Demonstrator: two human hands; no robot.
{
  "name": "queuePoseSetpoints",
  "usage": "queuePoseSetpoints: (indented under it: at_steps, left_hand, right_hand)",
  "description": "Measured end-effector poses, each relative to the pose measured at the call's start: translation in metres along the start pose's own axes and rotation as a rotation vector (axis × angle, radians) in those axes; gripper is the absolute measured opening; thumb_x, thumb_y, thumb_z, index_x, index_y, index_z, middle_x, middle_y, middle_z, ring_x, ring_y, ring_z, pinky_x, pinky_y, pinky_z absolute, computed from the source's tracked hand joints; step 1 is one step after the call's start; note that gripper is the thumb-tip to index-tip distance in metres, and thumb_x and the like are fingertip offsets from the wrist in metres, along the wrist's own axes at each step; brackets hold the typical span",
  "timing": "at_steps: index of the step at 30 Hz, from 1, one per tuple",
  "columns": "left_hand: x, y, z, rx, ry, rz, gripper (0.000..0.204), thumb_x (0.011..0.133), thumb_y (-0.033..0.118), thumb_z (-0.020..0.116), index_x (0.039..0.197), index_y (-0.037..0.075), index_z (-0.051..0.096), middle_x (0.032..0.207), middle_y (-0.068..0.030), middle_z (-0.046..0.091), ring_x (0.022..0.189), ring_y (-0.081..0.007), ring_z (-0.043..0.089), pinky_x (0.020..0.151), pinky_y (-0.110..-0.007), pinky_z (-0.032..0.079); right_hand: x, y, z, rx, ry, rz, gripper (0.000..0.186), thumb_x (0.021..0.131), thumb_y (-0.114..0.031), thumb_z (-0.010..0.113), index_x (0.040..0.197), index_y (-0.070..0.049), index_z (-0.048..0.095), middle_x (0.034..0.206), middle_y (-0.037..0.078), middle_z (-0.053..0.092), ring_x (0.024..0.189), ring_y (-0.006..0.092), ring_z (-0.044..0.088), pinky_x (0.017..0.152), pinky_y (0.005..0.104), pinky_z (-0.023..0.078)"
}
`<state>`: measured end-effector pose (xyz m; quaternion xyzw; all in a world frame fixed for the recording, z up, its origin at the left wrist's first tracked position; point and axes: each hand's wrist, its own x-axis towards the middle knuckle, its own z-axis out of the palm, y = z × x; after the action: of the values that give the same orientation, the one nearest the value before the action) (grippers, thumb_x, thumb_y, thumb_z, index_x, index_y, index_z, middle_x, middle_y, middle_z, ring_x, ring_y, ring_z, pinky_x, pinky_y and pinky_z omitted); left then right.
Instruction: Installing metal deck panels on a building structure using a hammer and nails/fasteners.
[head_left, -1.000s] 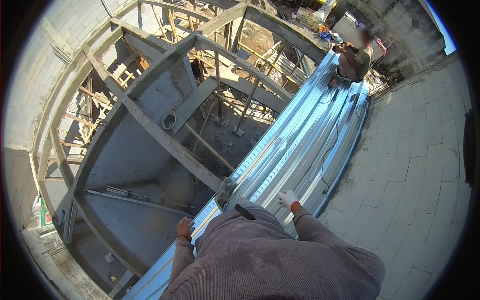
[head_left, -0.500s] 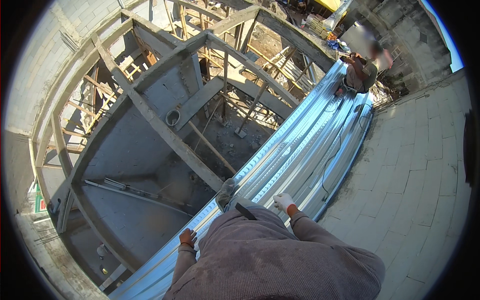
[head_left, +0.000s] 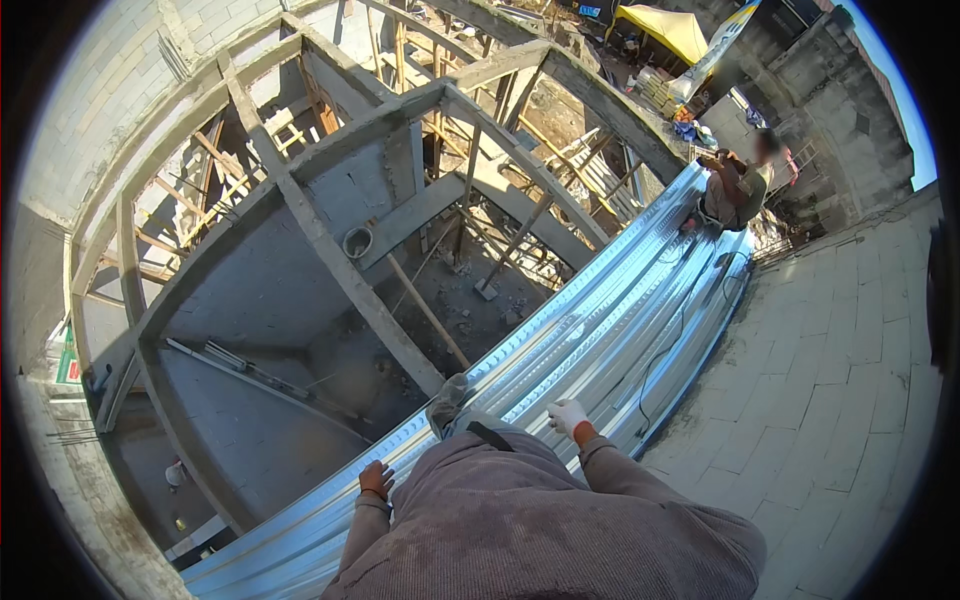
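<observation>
My left hand (head_left: pixel 376 479) is bare, held out beside my body above the ribbed metal decking sheets (head_left: pixel 590 360). Its fingers are loosely bent and slightly apart, with nothing seen in them. On the other side, my right hand (head_left: pixel 568 416) wears a white glove and hovers over the same sheets, fingers loosely spread and apparently holding nothing. One of my shoes (head_left: pixel 447 400) stands at the left edge of the decking. A dark thin cable (head_left: pixel 648 385) runs along the sheets to the right.
Left of the decking lies a deep drop between concrete beams (head_left: pixel 335 265), with a round bucket (head_left: pixel 357 241) on one crosspiece. At the far end a co-worker (head_left: pixel 733 192) crouches on the sheets. A block wall (head_left: pixel 790 380) rises at right. Timber props (head_left: pixel 515 232) stand below.
My view has tilted a little, so the surroundings sit slightly lower and the far end shows more. Both hands keep nearly the same pose. The co-worker's arms are raised nearer the head.
</observation>
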<state>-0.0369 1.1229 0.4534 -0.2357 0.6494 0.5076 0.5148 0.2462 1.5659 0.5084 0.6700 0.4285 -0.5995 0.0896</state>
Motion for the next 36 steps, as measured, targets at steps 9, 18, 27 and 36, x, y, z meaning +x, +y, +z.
queuePoseSetpoints:
  at_steps: [9, 18, 27, 36]
  left_hand:
    - [0.011, -0.023, -0.022, 0.09, 0.016, -0.011, 0.024, 0.094, 0.02, 0.048, 0.112, 0.006, 0.052, 0.116, -0.0111, 0.06, 0.112, -0.0302, 0.059, 0.085, -0.048, 0.05]
    - [-0.001, 0.036, 0.009, 0.161, -0.044, 0.083, 0.048, 0.092, 0.028, 0.049, 0.135, 0.007, 0.041, 0.139, -0.0153, 0.046, 0.121, -0.0337, 0.051, 0.097, -0.052, 0.04]
    - [-0.014, 0.031, 0.024, -0.056, 0.097, -0.103, 0.032, 0.095, 0.022, 0.046, 0.123, 0.008, 0.046, 0.128, -0.0129, 0.053, 0.117, -0.0306, 0.055, 0.091, -0.048, 0.046]
    - [-0.021, 0.018, 0.016, -0.138, 0.165, -0.17, 0.023, 0.095, 0.018, 0.04, 0.113, 0.009, 0.051, 0.13, -0.0126, 0.053, 0.116, -0.0319, 0.056, 0.092, -0.053, 0.044]
  right_hand:
    - [-0.006, 0.013, -0.003, 0.001, -0.063, 0.023, 0.043, 0.087, -0.029, 0.065, 0.116, 0.002, 0.06, 0.074, 0.008, 0.062, 0.059, 0.0165, 0.06, 0.046, 0.0294, 0.044]
    - [-0.015, 0.011, -0.003, -0.114, -0.002, 0.018, 0.038, 0.087, -0.028, 0.063, 0.109, 0.004, 0.062, 0.079, 0.009, 0.064, 0.06, 0.0177, 0.061, 0.049, 0.0308, 0.045]
    - [-0.008, 0.02, 0.002, 0.021, -0.033, 0.0, 0.04, 0.087, -0.028, 0.063, 0.114, 0.002, 0.061, 0.078, 0.008, 0.063, 0.06, 0.0164, 0.06, 0.049, 0.0298, 0.046]
    - [-0.015, 0.034, 0.004, -0.081, -0.006, 0.002, 0.037, 0.089, -0.029, 0.06, 0.111, 0.001, 0.063, 0.069, 0.006, 0.06, 0.055, 0.0162, 0.059, 0.047, 0.0292, 0.044]
